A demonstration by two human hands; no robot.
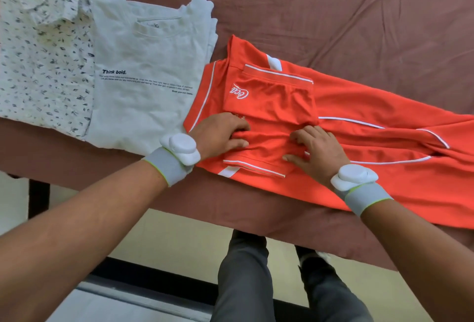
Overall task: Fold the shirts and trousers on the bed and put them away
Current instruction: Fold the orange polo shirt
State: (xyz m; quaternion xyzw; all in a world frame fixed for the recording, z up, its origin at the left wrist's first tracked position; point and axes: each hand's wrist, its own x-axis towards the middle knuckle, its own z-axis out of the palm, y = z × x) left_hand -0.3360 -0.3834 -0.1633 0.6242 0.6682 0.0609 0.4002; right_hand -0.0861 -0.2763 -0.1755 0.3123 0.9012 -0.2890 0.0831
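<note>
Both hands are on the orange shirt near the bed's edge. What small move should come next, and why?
Probably fold the long right part of the orange shirt over toward the collar end. Both sleeves already lie folded inward, and the left hand and right hand grip the fabric at mid-body, while the lower half stretches flat on the bed.

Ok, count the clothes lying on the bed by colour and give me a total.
Orange polo shirt with white piping: 1
Pale grey printed T-shirt: 1
White leaf-print shirt: 1
Total: 3
</note>
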